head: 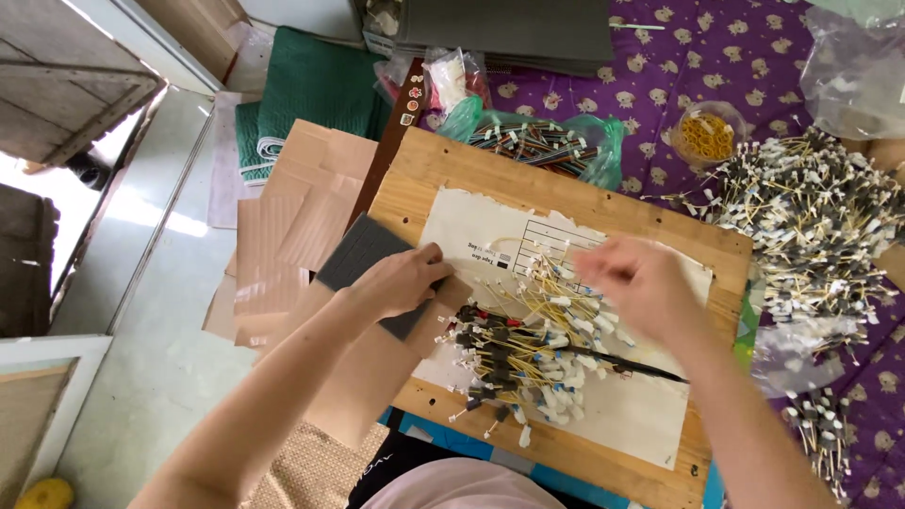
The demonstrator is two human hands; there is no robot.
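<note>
My left hand [401, 281] rests flat on a dark grey foam pad [360, 254] at the left edge of a wooden board [443, 170]. A paper sheet [471, 231] covers the board, with a heap of small yellow wires with white and black ends [528, 353] lying on it. My right hand [639, 283] hovers blurred over the wires, fingers curled; I cannot tell whether it holds a wire. A black cable [622, 363] crosses the heap.
A big pile of similar wire pieces [815, 212] lies on a purple patterned cloth [735, 47] to the right. A small bowl of yellow rubber bands [707, 137] and a green bag of wires [537, 137] sit behind the board. Cardboard sheets [292, 226] lie left.
</note>
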